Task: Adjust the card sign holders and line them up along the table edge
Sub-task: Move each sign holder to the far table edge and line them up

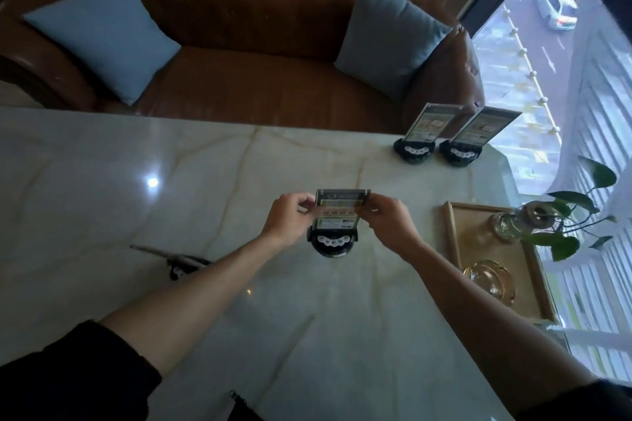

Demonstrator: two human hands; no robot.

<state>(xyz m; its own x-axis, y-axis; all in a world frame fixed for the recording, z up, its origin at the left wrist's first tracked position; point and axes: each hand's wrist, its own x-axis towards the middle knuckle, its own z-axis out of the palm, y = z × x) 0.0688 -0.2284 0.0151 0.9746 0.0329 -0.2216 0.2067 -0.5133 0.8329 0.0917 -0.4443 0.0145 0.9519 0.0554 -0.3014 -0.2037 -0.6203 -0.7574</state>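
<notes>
Marble surface (102, 154) carries every item. Left hand (285, 219) and right hand (390, 219) pinch opposite side edges of the upright card sign holder (337, 219) standing between them. Beyond the right hand, two more sign holders (441, 137) stand side by side at the far edge.

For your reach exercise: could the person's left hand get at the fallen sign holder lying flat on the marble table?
Probably yes. The left hand now grips the upright card sign holder, but bare marble table separates it from the fallen sign holder; nothing blocks the way.
</notes>
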